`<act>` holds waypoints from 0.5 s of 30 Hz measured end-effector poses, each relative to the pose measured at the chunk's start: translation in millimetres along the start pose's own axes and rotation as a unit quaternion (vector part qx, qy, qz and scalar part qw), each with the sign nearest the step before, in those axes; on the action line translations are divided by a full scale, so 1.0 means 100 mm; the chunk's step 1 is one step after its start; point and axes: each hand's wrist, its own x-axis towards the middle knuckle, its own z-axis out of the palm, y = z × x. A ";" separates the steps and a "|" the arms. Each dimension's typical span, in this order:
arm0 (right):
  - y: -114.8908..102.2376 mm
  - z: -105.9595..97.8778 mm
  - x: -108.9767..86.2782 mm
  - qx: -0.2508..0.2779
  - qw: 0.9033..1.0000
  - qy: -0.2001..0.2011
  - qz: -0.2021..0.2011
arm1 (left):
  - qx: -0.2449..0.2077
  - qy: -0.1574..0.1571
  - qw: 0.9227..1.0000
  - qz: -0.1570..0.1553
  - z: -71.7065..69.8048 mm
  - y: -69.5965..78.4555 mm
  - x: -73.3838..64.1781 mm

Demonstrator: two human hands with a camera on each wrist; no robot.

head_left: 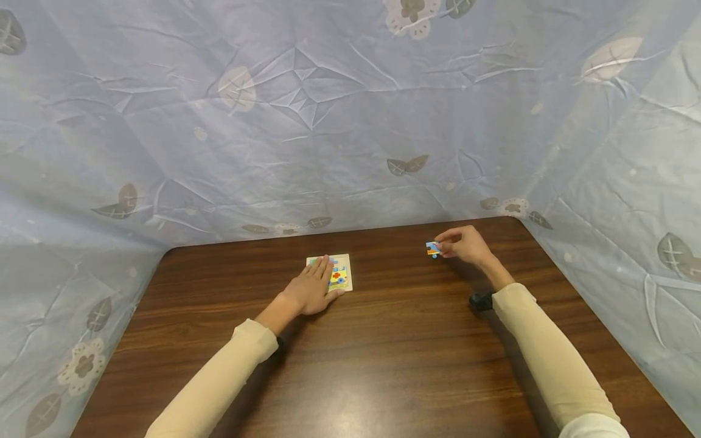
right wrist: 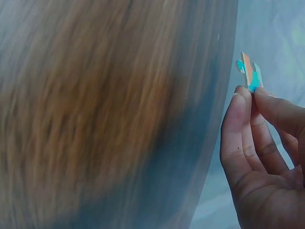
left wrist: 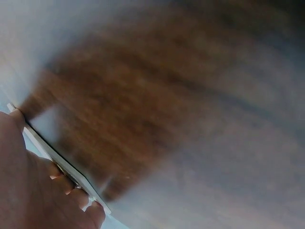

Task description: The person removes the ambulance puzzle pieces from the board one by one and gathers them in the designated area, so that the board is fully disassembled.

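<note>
A small square puzzle board (head_left: 347,267) with a colourful picture, including a red cross, lies toward the back of the table. Across its left part rests my left hand (head_left: 311,293), fingers extended and thumb out at the near edge. The left wrist view shows the board's thin pale side (left wrist: 62,162) along my fingers. To the right, my right hand (head_left: 468,246) pinches a small puzzle piece (head_left: 432,249) between thumb and fingertips, raised over the table. That piece shows blue, orange and a rounded knob; the right wrist view has it edge-on (right wrist: 252,76).
The dark brown wooden table (head_left: 361,359) has rounded far corners. A pale patterned fabric (head_left: 306,152) hangs behind it and along both sides. A black strap (head_left: 481,302) shows at my right wrist.
</note>
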 end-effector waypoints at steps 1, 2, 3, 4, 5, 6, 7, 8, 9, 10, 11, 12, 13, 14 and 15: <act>0.02 -0.02 0.00 0.000 1.000 -0.001 0.004 | -0.001 0.000 1.000 0.001 0.00 0.00 0.00; 0.04 -0.03 0.00 0.001 1.000 -0.003 0.007 | -0.003 0.000 1.000 0.001 0.01 0.00 -0.01; 0.06 -0.05 0.00 0.001 1.000 -0.005 0.012 | -0.004 0.000 1.000 0.001 0.01 0.00 -0.01; 0.07 -0.06 0.00 0.003 1.000 -0.007 0.017 | -0.005 0.000 1.000 0.000 0.01 0.01 -0.02; 0.08 -0.07 0.00 0.006 1.000 -0.009 0.022 | -0.007 0.002 1.000 0.000 0.01 0.01 -0.02; 0.08 -0.08 0.00 0.009 1.000 -0.014 0.026 | -0.007 0.003 1.000 -0.001 0.01 0.01 -0.03; 0.08 -0.10 0.01 0.012 0.999 -0.018 0.032 | -0.007 0.004 1.000 -0.002 0.00 0.01 -0.03; 0.07 -0.10 0.01 0.014 0.999 -0.022 0.037 | -0.007 0.004 1.000 -0.003 0.00 0.01 -0.03; 0.07 -0.12 0.01 0.015 0.999 -0.024 0.042 | -0.007 0.004 1.000 -0.003 -0.01 0.01 -0.04; 0.06 -0.13 0.01 0.016 0.998 -0.026 0.047 | -0.008 0.005 1.000 -0.003 -0.01 0.01 -0.04; 0.05 -0.14 0.00 0.017 0.998 -0.027 0.051 | -0.009 0.005 1.000 -0.003 -0.01 0.01 -0.03; 0.05 -0.15 0.00 0.014 0.998 -0.028 0.054 | -0.009 0.006 1.000 -0.002 0.00 0.00 -0.03; 0.05 -0.16 -0.01 0.012 0.998 -0.027 0.054 | -0.010 0.005 1.000 -0.002 -0.01 0.01 -0.03; 0.06 -0.17 -0.01 0.006 0.998 -0.025 0.052 | -0.010 0.005 1.000 -0.002 -0.01 0.01 -0.03; 0.08 -0.18 -0.02 -0.002 0.998 -0.023 0.051 | -0.010 0.005 1.000 -0.002 0.00 0.00 -0.03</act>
